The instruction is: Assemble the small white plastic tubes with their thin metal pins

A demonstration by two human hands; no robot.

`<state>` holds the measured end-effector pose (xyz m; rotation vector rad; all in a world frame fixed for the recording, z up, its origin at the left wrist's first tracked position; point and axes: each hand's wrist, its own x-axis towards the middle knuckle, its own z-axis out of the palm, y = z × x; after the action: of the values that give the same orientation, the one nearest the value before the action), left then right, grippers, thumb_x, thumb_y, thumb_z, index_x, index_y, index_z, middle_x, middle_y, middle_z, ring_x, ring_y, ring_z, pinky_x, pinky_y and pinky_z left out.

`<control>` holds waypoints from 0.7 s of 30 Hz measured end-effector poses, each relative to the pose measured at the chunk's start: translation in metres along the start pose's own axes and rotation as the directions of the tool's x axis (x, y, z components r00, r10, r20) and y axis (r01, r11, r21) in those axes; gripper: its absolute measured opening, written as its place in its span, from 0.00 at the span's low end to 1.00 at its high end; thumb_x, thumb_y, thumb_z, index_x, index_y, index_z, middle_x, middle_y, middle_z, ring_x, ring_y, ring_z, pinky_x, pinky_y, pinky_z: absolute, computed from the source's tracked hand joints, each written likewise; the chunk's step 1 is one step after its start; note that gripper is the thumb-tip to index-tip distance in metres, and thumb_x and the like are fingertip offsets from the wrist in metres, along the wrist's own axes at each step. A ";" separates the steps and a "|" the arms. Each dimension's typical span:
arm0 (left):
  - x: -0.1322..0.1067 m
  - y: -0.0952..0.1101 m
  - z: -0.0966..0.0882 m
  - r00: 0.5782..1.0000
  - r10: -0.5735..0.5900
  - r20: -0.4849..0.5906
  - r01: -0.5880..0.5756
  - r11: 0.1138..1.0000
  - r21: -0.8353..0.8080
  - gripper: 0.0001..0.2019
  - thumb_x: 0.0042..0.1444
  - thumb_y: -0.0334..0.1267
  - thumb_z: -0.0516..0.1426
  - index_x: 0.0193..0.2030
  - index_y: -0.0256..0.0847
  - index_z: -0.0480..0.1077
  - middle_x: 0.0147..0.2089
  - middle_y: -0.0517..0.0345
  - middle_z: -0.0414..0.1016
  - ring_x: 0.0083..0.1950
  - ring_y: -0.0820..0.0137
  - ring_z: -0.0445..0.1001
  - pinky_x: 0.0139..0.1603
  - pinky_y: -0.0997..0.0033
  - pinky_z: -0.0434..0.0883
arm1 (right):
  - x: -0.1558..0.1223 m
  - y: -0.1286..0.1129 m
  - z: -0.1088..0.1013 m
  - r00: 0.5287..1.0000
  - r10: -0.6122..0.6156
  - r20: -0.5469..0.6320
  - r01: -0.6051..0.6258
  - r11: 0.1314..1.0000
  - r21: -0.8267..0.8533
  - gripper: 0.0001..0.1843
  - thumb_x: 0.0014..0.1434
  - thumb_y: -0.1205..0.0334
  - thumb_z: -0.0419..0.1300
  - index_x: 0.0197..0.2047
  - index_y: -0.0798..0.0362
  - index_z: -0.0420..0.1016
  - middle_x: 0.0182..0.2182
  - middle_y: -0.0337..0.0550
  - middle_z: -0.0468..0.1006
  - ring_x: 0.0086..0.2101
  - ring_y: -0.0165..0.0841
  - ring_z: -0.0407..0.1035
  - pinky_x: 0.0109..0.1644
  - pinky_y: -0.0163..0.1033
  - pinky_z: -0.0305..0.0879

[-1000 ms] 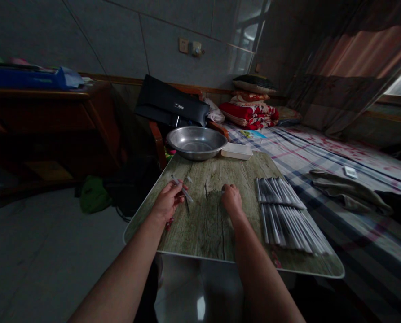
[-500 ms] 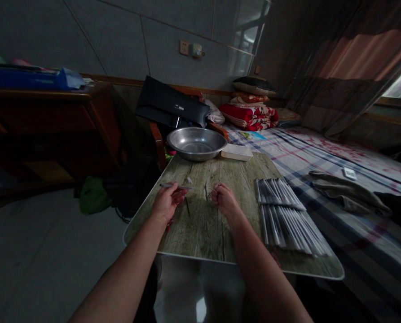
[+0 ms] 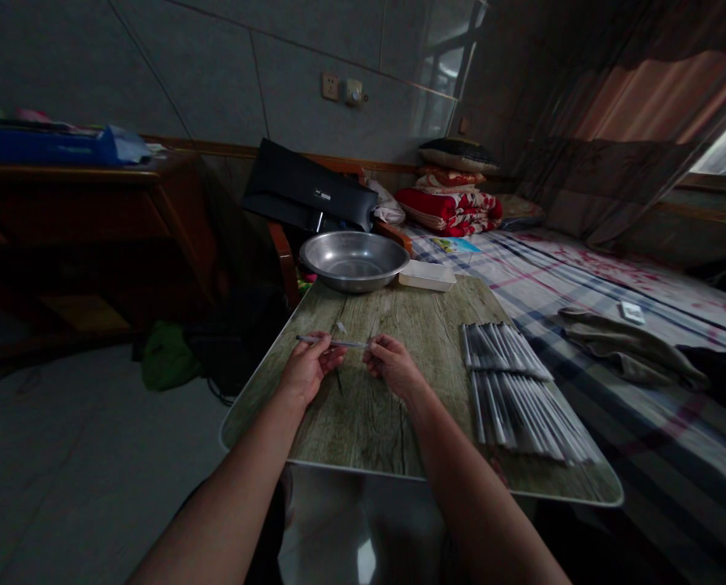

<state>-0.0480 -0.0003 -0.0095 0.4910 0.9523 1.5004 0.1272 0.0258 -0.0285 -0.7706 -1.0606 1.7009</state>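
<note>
My left hand (image 3: 305, 370) pinches a thin pale pen barrel (image 3: 332, 342), held level above the wood-grain table (image 3: 363, 414). My right hand (image 3: 392, 365) is closed at the barrel's right end, its fingertips touching it; whether it holds a small part is too dark to tell. A short dark stick (image 3: 338, 379) lies on the table just below the barrel, between my hands. A small pale piece (image 3: 340, 327) rests just beyond the barrel.
Several matching pens lie in two stacked rows (image 3: 515, 390) on the table's right side. A metal basin (image 3: 354, 258) and a white tray (image 3: 427, 275) stand at the far end. A bed with a checked sheet (image 3: 582, 284) runs along the right. A dark bag (image 3: 307, 191) sits behind.
My right hand has moved left from the table's middle to the barrel's end. My left hand has turned the barrel from slanted to level.
</note>
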 end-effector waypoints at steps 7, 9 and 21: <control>0.000 -0.001 0.000 0.999 -0.032 0.039 0.029 0.997 0.077 0.05 0.55 0.30 0.59 0.38 0.35 0.68 0.33 0.54 0.78 0.31 0.70 0.80 0.27 0.77 0.75 | 0.001 0.002 0.000 0.999 -0.009 0.044 0.013 0.996 -0.093 0.15 0.50 0.53 0.65 0.34 0.55 0.70 0.22 0.36 0.75 0.18 0.23 0.64 0.19 0.28 0.58; 0.000 -0.001 -0.001 0.998 -0.032 0.058 0.026 0.994 0.105 0.03 0.56 0.30 0.58 0.37 0.34 0.69 0.34 0.52 0.79 0.31 0.70 0.80 0.28 0.77 0.76 | 0.001 0.002 0.000 0.998 0.009 0.059 0.000 0.989 -0.149 0.15 0.50 0.53 0.64 0.35 0.55 0.71 0.22 0.37 0.75 0.18 0.23 0.64 0.19 0.28 0.58; 0.000 -0.006 -0.002 0.999 0.010 0.041 -0.017 0.982 0.187 0.08 0.52 0.34 0.62 0.37 0.35 0.68 0.34 0.52 0.80 0.31 0.71 0.79 0.30 0.76 0.75 | -0.001 0.007 0.001 0.998 0.022 0.060 -0.008 0.976 -0.218 0.14 0.51 0.52 0.62 0.34 0.54 0.68 0.20 0.32 0.71 0.16 0.21 0.58 0.18 0.28 0.51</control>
<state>-0.0461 -0.0012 -0.0160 0.6619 1.0666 1.4143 0.1239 0.0234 -0.0342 -0.8697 -1.3027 1.6485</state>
